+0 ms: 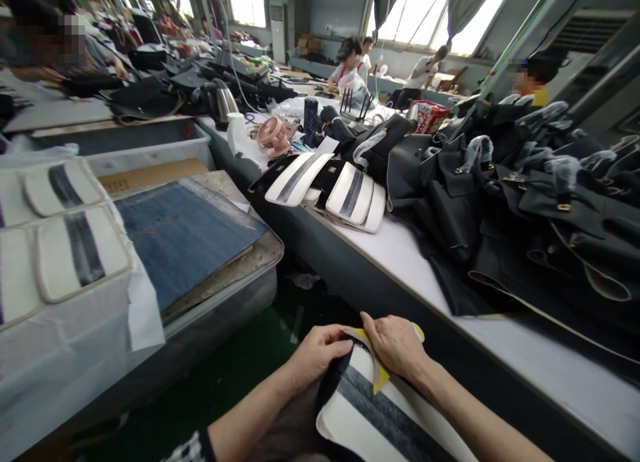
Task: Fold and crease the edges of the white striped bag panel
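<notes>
Low in the head view, both hands hold a white padded panel with a dark centre stripe [370, 415] over my lap. My left hand [315, 355] pinches the panel's black top-left edge. My right hand [395, 345] presses a yellow strip [379, 377] against the panel's top. A stack of similar white striped panels [330, 189] lies on the long white table [415, 255] ahead.
A heap of black bag parts with metal clasps [540, 209] covers the table's right side. To the left are a blue board [185, 235] and a bin of white panels under plastic [65, 249]. A pink fan [273, 134], a kettle [223, 102] and other seated workers [350, 62] are farther back.
</notes>
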The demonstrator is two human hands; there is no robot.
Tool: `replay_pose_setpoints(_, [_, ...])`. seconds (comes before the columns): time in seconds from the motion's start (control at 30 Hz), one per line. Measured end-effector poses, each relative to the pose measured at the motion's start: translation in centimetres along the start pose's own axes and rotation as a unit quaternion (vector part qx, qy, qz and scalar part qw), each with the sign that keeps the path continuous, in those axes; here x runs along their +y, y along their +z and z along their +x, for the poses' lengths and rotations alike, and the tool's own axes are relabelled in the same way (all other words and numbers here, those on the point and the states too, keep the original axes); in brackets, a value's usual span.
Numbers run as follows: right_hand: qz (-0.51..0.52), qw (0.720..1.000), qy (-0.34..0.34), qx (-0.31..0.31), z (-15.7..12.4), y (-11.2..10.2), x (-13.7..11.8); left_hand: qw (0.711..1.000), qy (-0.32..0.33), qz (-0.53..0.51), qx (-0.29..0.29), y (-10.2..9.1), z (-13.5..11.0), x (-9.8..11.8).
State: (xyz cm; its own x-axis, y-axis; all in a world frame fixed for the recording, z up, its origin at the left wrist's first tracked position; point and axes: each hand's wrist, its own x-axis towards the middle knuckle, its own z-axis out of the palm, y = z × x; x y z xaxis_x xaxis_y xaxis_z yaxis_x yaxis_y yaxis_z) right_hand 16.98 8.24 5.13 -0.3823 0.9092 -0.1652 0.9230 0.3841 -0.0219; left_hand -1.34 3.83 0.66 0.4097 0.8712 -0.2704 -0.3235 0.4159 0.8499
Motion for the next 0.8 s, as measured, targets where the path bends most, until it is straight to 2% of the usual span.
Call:
replay_pose_setpoints(0.33, [0.005,1.000,-0.020,0.012,0.1,-0.4,-0.7,0.997,-0.027,0.048,0.055,1.7,0.8,0.6])
replay_pose_setpoints(0.6, [0.034,0.999,0.005,0.014,-0.1,0.1,-1.3,0.989,-0.029,0.079,0.118,2.6,1.0,0.6])
replay_pose_setpoints(0.67, [0.041,0.999,0.013,0.010,-0.1,-0.1,-1.5,0.991,-0.032,0.075,0.109,2.5,0.8,0.7])
replay_pose_setpoints(0.8, [0.054,0.997,0.057,-0.004,-0.6,-0.5,-1.0,0.996,-0.046,0.059,0.051,2.0,0.5,1.3])
